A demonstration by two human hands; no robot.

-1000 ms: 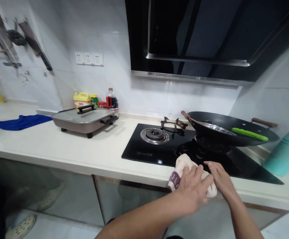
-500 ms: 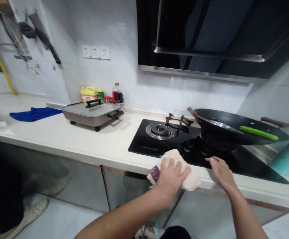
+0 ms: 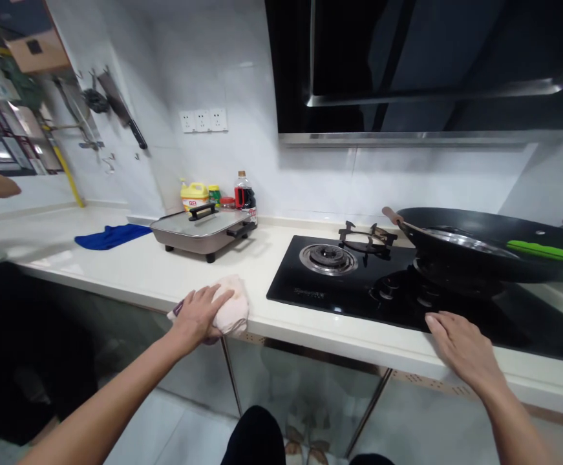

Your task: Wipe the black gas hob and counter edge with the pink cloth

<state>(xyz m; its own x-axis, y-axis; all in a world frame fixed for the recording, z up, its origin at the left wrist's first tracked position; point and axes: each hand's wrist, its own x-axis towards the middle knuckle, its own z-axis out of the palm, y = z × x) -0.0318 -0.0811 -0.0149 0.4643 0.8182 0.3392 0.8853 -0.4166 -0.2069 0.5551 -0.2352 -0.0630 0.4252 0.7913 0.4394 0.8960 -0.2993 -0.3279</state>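
My left hand [image 3: 198,321] is wrapped over a pale pink cloth [image 3: 233,307] with a purple label end, pressed on the front edge of the white countertop [image 3: 130,271]. At the front edge of the black gas stove [image 3: 324,290], my right hand [image 3: 460,345] rests with its fingers lying flat and nothing held. A black wok [image 3: 460,258] with wooden handles sits over the right burner. The left burner [image 3: 328,258] is uncovered, and its black pan support [image 3: 366,239] stands behind it.
A lidded electric pan [image 3: 198,239] stands left of the stove, with a yellow jug [image 3: 194,194] and a dark sauce bottle [image 3: 245,197] behind. A blue cloth [image 3: 111,236] lies farther left. Another person [image 3: 24,349] stands at the left edge. A range hood [image 3: 407,64] hangs above.
My left hand has carried the pink cloth leftwards along the counter's front edge, away from the stove. My right hand stays by the stove's front edge. The view has swung slightly left.
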